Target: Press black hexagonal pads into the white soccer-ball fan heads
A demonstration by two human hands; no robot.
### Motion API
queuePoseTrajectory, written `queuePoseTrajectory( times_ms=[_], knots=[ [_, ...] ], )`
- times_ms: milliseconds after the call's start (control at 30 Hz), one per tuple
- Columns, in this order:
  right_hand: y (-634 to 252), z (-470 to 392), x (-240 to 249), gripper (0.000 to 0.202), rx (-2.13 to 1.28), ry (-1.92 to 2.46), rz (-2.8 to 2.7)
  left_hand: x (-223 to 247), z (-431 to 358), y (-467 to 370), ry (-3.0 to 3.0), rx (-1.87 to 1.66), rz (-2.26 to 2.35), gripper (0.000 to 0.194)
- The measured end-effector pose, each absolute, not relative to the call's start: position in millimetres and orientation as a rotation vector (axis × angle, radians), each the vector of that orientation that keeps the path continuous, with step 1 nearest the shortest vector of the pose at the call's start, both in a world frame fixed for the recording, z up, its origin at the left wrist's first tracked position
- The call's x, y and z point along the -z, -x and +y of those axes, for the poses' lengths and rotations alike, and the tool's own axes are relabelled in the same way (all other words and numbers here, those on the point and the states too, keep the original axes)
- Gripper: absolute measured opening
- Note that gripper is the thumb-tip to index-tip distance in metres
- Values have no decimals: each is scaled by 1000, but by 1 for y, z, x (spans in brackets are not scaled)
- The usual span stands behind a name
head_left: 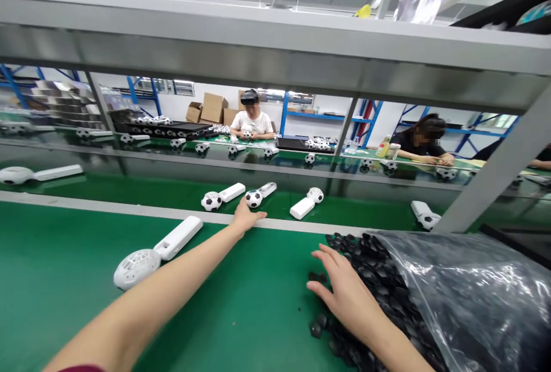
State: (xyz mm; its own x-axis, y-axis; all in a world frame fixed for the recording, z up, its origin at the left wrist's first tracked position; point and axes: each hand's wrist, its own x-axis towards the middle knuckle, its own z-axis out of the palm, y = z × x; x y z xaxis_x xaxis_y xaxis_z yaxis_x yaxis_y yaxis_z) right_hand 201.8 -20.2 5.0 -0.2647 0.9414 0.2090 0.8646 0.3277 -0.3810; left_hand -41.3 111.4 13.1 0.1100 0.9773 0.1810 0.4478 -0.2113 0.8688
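Observation:
My left hand (246, 217) reaches across to the far belt, its thumb spread away from its fingers. Beside the fingers lies a football-patterned handheld fan (253, 198), its white handle pointing away to the right; whether the fingertips touch the ball is hard to see. Over the left edge of a pile of small black plastic pieces (379, 280), my right hand (340, 286) hovers with fingers apart and nothing visible in it. A plain white fan (138, 268), without black patches, rests on the green table (232, 314) left of my left forearm.
More football fans, one with its white handle (302, 208) toward me, lie along the green belt (146, 191). A clear plastic bag (482, 291) covers the pile's right side. A slanted metal post (495, 159) and overhead shelf (258, 56) frame the bench. Co-workers sit opposite.

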Motion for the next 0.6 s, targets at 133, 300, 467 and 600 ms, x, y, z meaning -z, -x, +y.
queuePoseTrajectory(
  times_ms=[133, 300, 467, 600],
  knots=[
    [-210, -31, -5, 39, -121, 1861, -2347, -23, 46, 84, -1892, -1032, 1505, 66],
    [-201, -40, -11, 21, -51, 1951, -2491, -15, -26, 185, -2225, -526, 2223, 57],
    [-193, -39, -9, 15, 29, 1879, -2517, -1, -62, 196, -2131, -298, 2125, 69],
    [-195, -34, -4, 13, 127, 1779, -2496, -7, -66, 140, -2247, -328, 1929, 78]
  ],
)
